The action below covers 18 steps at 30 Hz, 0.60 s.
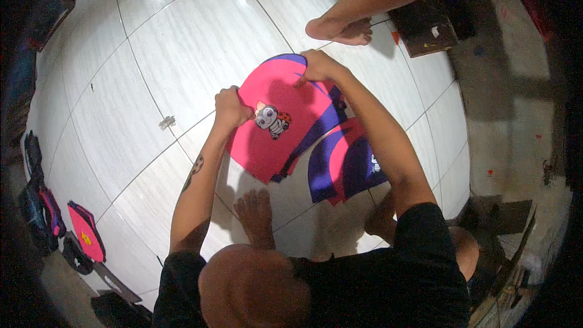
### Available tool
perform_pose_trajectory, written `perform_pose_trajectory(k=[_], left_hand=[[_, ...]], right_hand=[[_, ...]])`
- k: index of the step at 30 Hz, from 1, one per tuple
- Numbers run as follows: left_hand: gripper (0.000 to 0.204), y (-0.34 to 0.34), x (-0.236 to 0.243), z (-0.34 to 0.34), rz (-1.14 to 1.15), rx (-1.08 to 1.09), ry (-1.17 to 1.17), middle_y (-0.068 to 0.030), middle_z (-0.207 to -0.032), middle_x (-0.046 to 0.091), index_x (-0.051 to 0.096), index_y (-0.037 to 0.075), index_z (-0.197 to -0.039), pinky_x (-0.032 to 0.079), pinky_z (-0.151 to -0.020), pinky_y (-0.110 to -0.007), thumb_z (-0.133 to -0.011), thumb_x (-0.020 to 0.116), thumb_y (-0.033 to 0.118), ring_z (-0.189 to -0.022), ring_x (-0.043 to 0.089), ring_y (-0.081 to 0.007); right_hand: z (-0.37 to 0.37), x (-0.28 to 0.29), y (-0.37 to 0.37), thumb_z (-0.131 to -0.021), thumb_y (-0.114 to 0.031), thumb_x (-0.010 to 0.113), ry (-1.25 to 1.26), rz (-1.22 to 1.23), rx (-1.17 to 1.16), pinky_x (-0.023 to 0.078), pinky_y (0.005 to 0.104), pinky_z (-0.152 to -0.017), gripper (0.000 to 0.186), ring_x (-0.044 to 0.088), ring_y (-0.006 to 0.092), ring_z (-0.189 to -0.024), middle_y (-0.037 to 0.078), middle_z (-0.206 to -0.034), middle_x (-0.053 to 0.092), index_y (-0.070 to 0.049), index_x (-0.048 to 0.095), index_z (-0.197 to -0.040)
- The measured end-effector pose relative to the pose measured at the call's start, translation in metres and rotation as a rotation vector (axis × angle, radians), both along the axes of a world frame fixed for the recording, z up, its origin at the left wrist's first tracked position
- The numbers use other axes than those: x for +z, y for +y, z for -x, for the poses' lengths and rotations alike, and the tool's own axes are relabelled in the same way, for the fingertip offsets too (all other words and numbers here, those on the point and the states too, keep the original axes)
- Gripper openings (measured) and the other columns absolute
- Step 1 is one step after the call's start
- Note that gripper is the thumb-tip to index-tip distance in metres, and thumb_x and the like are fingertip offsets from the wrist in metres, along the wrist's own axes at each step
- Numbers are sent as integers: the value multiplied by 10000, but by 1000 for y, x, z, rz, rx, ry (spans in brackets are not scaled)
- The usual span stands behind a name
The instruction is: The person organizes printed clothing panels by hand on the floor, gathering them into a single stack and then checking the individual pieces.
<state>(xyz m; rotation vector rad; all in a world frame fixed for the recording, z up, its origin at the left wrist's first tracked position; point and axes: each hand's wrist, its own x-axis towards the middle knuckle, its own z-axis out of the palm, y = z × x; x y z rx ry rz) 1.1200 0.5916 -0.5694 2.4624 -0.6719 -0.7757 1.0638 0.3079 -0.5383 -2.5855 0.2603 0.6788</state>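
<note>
A stack of rounded pink and purple cut pieces point(258, 152), seemingly cloth, lies above the tiled floor in front of me. The top pink one carries a printed ladybug figure point(273, 121). On its left edge my left hand point(232, 108) is closed, with the thumb over the pink face. My right hand point(320, 67) pinches the far right edge, fingers over the purple border. Beneath my right forearm, more purple and pink pieces point(328, 167) lie on the tiles, partly hidden by the arm. How many layers each hand holds cannot be made out.
Another person's bare feet point(343, 29) stand on the tiles beyond the pieces. A dark box point(428, 30) sits at the far right by the wall. At the left lie a pink piece with a yellow print point(86, 234) and dark cloth items point(39, 206). My own foot point(255, 214) is close by.
</note>
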Motion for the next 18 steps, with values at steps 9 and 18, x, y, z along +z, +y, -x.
perform_pose_trajectory(k=[9,18], left_hand=[[604,-22,4,12,74,-87,-152,-232,-997,622,544,-25,-1050,510,-841,-480,-638,875,267,-959,601,-426],[268,24,44,-22,510,-301,420,-101,-733,696,715,-11,-934,501,-664,-309,-782,813,187,-695,600,-105]], right_hand=[[55,7,3,-661,-247,851,-163,-193,-239,528,397,-852,490,694,336,-907,193,-982,728,-10,710,-1065],[114,120,39,-707,-192,831,-262,-497,-430,522,360,-842,417,673,242,-848,157,-946,711,-4,655,-1035]])
